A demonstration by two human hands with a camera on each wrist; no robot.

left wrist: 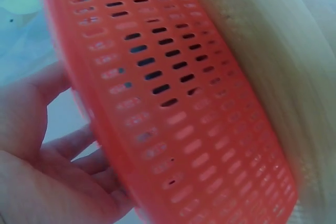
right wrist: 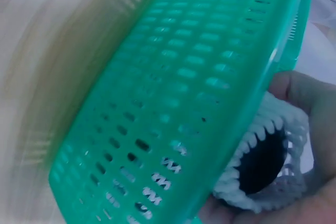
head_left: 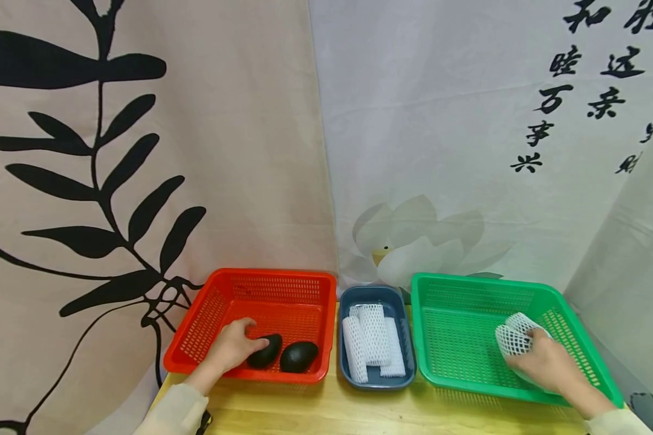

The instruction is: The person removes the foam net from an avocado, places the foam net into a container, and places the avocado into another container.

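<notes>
Two dark avocados lie near the front of the red basket [head_left: 283, 376]. My left hand [head_left: 234, 345] reaches over its front rim, thumb at the left avocado [head_left: 266, 352]; the right avocado [head_left: 299, 357] lies apart from it. In the left wrist view, the spread fingers of that hand [left wrist: 58, 150] show behind the basket wall, with no avocado visible. Inside the green basket [head_left: 457, 338], my right hand [head_left: 544, 362] grips a dark avocado [right wrist: 264, 163] in a white foam net sleeve [right wrist: 294, 121]. Another white net piece [head_left: 522, 321] shows just beyond the fingers.
Between the baskets stands a blue-grey tray [head_left: 378, 383] holding several white foam net sleeves [head_left: 373, 332]. All three containers stand on a wooden table [head_left: 381, 414]. A printed curtain [head_left: 261, 151] hangs close behind them.
</notes>
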